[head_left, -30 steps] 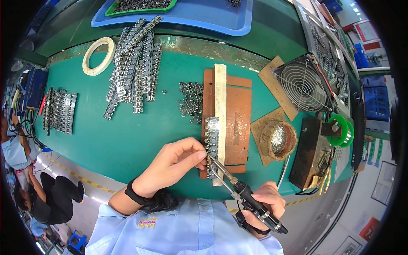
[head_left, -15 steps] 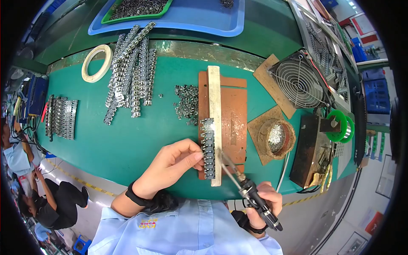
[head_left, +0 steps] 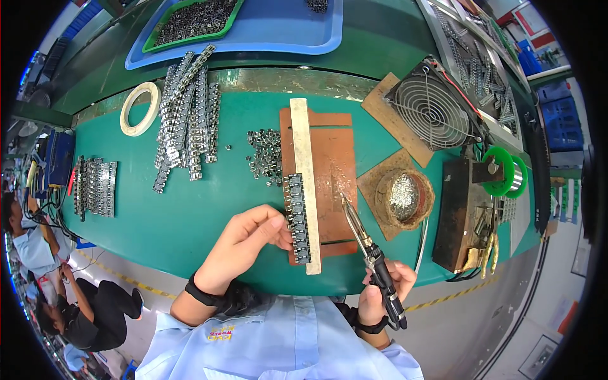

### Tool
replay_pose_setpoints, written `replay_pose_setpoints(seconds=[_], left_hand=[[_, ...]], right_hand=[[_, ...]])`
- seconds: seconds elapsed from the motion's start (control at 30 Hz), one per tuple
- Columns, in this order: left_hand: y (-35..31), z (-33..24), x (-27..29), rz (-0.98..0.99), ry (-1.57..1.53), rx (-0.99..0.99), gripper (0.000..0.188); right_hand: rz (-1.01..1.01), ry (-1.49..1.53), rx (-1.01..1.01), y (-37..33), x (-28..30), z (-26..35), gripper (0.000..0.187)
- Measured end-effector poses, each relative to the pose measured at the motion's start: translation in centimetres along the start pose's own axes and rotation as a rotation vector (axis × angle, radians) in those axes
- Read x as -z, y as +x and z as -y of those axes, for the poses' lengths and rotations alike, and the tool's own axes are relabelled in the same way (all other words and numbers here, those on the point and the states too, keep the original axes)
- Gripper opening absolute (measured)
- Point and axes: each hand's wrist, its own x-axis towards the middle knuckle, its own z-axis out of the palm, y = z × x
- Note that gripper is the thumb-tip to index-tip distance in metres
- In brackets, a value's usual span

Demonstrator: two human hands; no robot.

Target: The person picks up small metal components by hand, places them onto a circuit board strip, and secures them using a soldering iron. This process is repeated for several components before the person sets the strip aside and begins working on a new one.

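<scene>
A green bench [head_left: 190, 202] carries a brown board [head_left: 332, 158], tape roll [head_left: 139, 107] and fan [head_left: 430, 111].

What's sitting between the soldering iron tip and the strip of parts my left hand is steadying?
In the head view, the pale bar and bare brown board lie between the soldering iron tip and the strip of parts touched by the left hand.

Red-white wall signs [head_left: 531, 18] top right; framed poster [head_left: 543, 358] w/ red sheet [head_left: 568, 318] bottom right.

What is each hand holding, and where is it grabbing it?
The right hand grips a soldering iron by its black handle. The left hand only presses its fingertips against the left edge of a strip of small parts.
</scene>
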Motion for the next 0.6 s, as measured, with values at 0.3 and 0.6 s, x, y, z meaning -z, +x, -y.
replay_pose_setpoints(seconds=[0.3, 0.6], left_hand=[[0.3, -1.0, 0.6, -0.415, 0.378, -0.172, 0.009], [2.4, -2.0, 0.3, -0.442, 1.096, -0.311, 0.011]], right_hand=[[0.013, 0.025, 0.009, 0.1, 0.1, 0.1, 0.057], [0.074, 0.056, 0.011, 0.2, 0.1, 0.1, 0.053]])
